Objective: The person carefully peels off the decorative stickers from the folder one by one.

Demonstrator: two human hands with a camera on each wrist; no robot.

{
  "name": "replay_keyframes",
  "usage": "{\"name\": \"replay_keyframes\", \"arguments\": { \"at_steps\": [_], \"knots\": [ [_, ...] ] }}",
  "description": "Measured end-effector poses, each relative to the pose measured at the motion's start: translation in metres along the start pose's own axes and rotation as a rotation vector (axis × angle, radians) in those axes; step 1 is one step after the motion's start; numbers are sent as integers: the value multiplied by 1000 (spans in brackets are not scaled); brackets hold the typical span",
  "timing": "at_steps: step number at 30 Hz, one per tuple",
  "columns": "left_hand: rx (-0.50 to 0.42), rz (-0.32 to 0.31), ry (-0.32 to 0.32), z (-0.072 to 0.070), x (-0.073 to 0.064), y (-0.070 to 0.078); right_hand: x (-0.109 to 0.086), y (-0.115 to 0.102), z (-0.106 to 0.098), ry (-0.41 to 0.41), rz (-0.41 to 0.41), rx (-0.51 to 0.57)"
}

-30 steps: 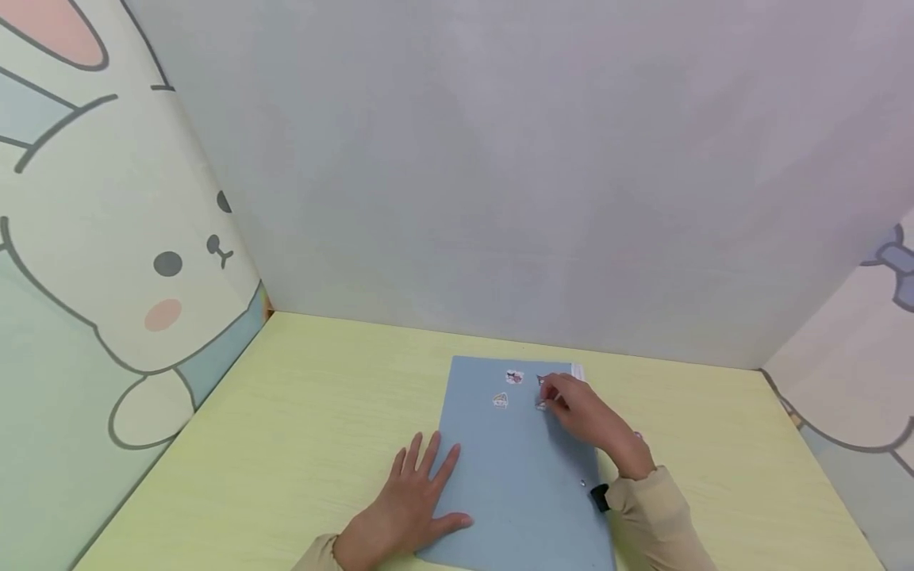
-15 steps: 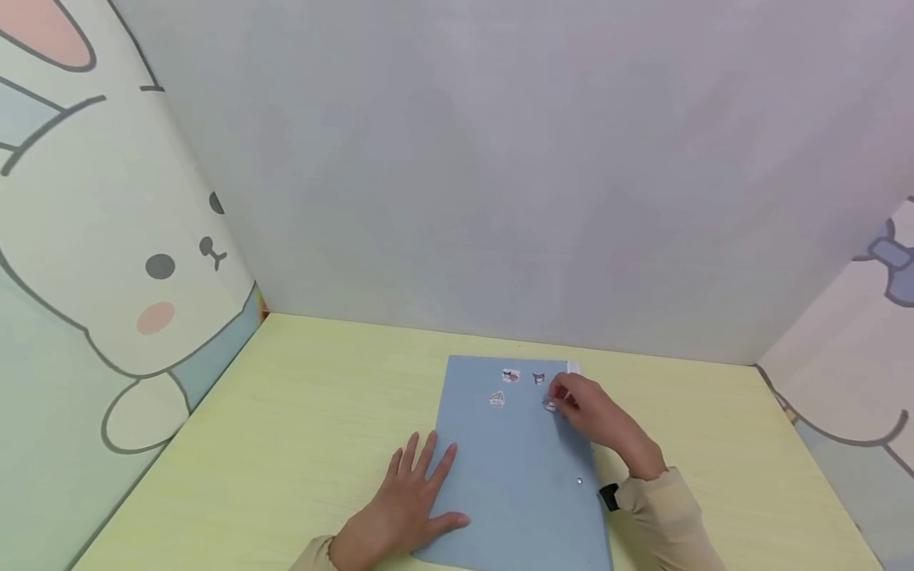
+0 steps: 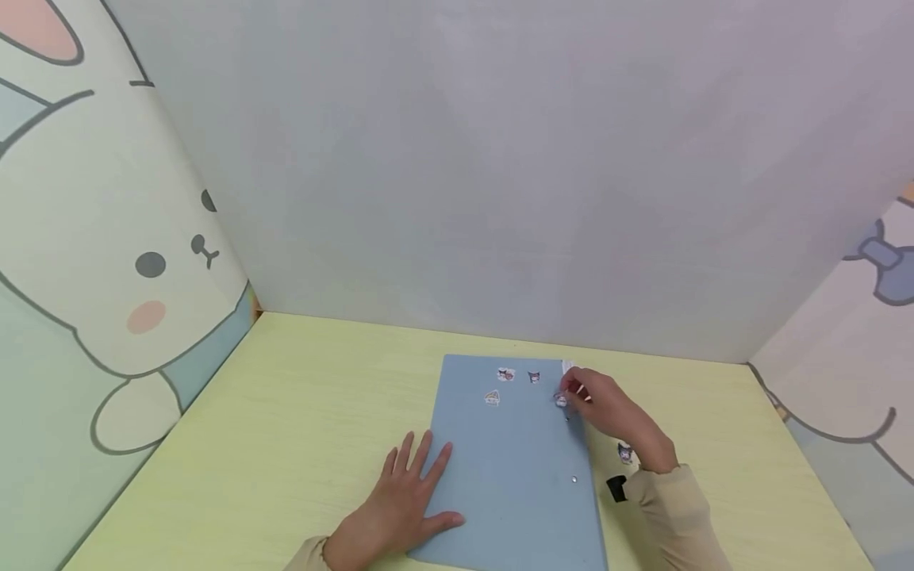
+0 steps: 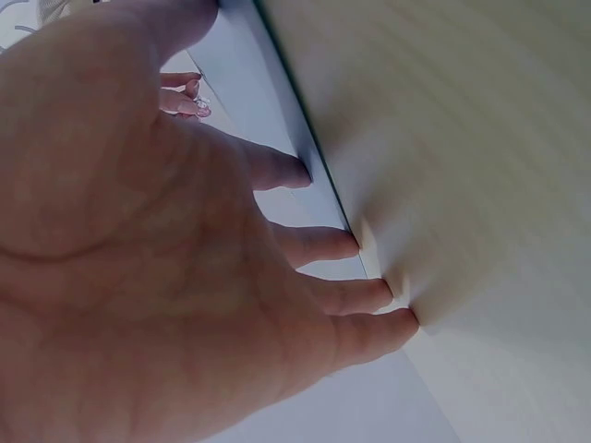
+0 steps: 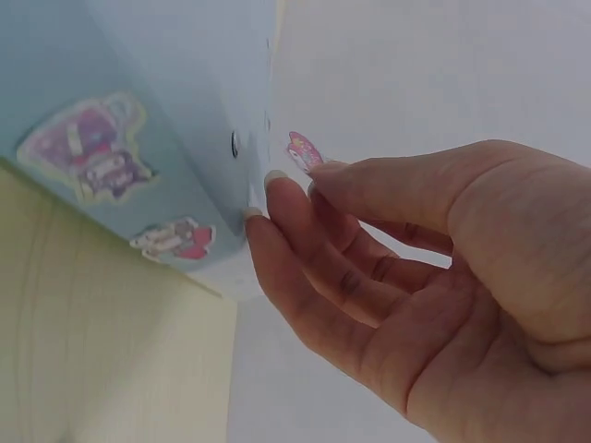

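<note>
- The right hand (image 3: 608,406) hung over the folder's right edge, close to its far right corner; its grip was clamped on a sticker (image 5: 303,151) between thumb and fingertips.
- That sticker was over the folder, just inside the right edge; whether it touched the surface I could not tell.
- The left hand (image 3: 393,503) rested palm down across the folder's left edge, its grip apart: fingers spread, thumb and index on the folder, the outer two fingers on the desk.
- The blue folder (image 3: 514,468) lay flat on the desk (image 3: 314,396), its far edge near the desk's far edge.
- Three more stickers sat toward the folder's far edge: two side by side, left (image 3: 505,374) and right (image 3: 534,377), and one (image 3: 492,398) nearer the left edge.
- Two small studs, far (image 3: 567,419) and near (image 3: 574,479), lay along its right edge.
- A dark sticker (image 3: 624,453) showed beyond that edge, beside the right wrist.
- A black band (image 3: 617,488) stuck out by the right sleeve (image 3: 674,507).
</note>
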State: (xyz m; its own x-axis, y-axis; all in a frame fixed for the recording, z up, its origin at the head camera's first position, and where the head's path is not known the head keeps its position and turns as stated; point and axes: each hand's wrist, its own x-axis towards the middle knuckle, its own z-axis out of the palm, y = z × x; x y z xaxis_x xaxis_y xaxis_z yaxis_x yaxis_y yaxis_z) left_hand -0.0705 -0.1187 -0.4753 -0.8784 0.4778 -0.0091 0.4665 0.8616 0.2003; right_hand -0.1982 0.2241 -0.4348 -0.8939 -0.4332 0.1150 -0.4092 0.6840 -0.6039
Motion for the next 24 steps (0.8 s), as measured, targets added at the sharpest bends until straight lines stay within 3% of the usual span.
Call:
{"name": "replay_keyframes", "arguments": {
  "at_steps": [10, 24],
  "knots": [
    [-10, 4, 12, 0, -1, 0, -7, 12, -14, 1, 26, -28],
    [-52, -16, -31, -4, 0, 1, -17, 33, -30, 8, 75, -76]
  ]
}}
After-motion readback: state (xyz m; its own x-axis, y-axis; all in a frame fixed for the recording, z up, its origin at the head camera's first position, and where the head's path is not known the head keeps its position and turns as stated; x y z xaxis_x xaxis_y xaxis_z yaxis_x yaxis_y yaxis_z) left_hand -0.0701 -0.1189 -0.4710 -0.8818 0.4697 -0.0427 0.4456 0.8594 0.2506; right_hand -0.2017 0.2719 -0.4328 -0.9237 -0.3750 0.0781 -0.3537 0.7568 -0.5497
